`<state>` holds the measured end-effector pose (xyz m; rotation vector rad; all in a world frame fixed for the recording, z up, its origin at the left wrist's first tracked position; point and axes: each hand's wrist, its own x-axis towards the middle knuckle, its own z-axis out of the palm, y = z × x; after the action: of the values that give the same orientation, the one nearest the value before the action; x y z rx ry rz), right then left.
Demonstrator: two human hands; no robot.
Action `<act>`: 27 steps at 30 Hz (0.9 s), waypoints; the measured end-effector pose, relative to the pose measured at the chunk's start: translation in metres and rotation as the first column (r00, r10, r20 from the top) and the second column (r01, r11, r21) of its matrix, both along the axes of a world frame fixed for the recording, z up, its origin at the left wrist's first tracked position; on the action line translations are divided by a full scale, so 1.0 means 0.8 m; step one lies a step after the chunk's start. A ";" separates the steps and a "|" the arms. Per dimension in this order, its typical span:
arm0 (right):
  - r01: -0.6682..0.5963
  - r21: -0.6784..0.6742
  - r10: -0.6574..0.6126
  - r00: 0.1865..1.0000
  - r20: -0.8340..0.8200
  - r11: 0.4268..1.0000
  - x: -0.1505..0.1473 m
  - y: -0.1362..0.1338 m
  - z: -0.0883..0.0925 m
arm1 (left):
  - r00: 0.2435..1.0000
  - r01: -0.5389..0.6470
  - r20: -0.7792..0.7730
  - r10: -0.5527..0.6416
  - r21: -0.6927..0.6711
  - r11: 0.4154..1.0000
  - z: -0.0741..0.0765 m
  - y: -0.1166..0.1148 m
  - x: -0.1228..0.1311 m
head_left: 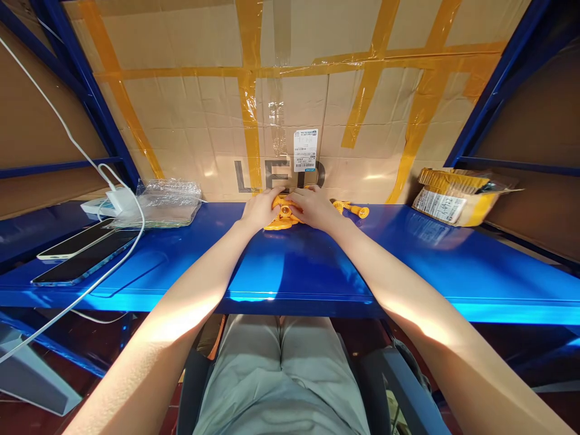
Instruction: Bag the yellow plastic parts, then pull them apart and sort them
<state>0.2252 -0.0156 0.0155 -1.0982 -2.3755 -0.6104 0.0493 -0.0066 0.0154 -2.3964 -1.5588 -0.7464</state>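
At the back of the blue shelf, my left hand (261, 209) and my right hand (313, 208) meet over a small yellow-orange plastic part (285, 211). A round end of this part faces me between the hands. Both hands are closed on it from either side, and the fingers partly hide it. Under and just in front of it lie flat yellow pieces (278, 225). Beside my right hand, to its right, rest more yellow plastic pieces (357, 210), one of them rod-like with a round end. The exact kind of these parts is too small to tell.
A taped cardboard sheet (203, 133) stands right behind the hands. On the left are two phones (90, 257), a bubble-wrapped packet (170, 202) and a white cable (138, 223) hanging across the shelf's edge. A yellow-taped parcel (453, 199) sits at the right.
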 end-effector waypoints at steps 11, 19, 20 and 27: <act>0.151 -0.094 -0.153 0.988 -0.011 0.984 0.008 0.003 0.001 | 0.996 -0.082 0.034 0.083 -0.038 0.996 0.004 -0.008 0.007; 0.171 -0.138 -0.179 0.983 -0.043 0.976 0.014 0.013 -0.005 | 0.992 -0.113 0.044 0.114 -0.015 0.993 0.001 -0.004 0.008; 0.180 -0.132 -0.187 0.981 -0.044 0.975 0.014 0.013 -0.005 | 0.992 -0.116 0.045 0.117 -0.019 0.993 0.001 -0.004 0.008; 0.203 -0.058 -0.206 0.977 -0.050 0.977 0.012 0.007 -0.001 | 0.989 -0.128 0.068 0.130 -0.030 0.991 0.001 -0.006 0.009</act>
<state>0.2347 -0.0096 0.0149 -1.3771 -2.2590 -0.5814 0.0568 -0.0111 0.0165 -2.2834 -1.7418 -0.7953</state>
